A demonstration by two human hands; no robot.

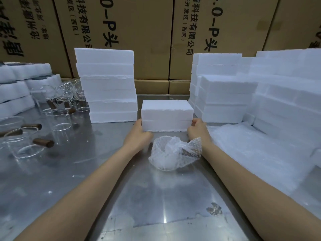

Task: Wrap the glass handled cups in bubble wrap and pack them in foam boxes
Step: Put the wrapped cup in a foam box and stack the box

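Both hands on a closed foam box (167, 115), mid metal table (156, 197)

Left hand (139, 132) gripping the box's left end, right hand (197, 128) curled around the right end, box sitting flat on the tabletop. Bubble-wrapped cup (173, 154) lying just in front of it, between the forearms. Unwrapped glass cups with dark handles (43, 134) off to the left, sheets of bubble wrap (251, 153) on the right, tall foam box stacks (109, 86) flanking both sides, cardboard cartons (139, 32) behind

We've got a shiny metal table (156, 197) (pretty scuffed up) reflecting the overhead light, and a wall of big brown cardboard cartons (147, 32) with black print right behind it.
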